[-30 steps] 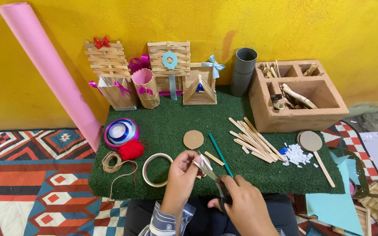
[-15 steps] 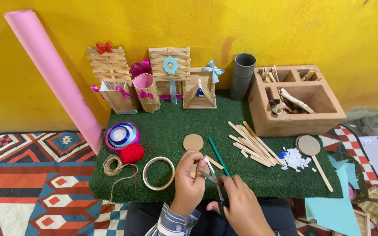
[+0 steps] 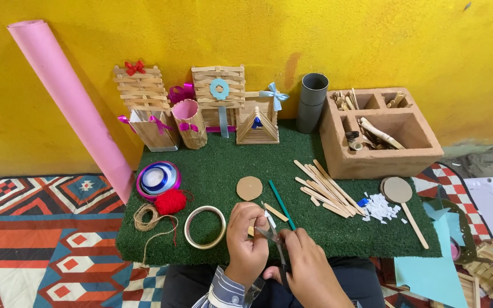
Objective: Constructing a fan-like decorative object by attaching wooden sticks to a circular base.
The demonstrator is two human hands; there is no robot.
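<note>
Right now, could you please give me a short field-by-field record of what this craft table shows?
setting: green mat against a yellow wall
left hand: pinches a small wooden stick piece, mostly hidden
right hand: works scissors at that piece
near the hands: tape ring, cardboard disc, green stick
left side: red yarn ball, twine coil, ribbon spool, pink paper roll
right side: loose craft sticks, white paper scraps, clay organiser box
back row: stick-built models with bows
</note>
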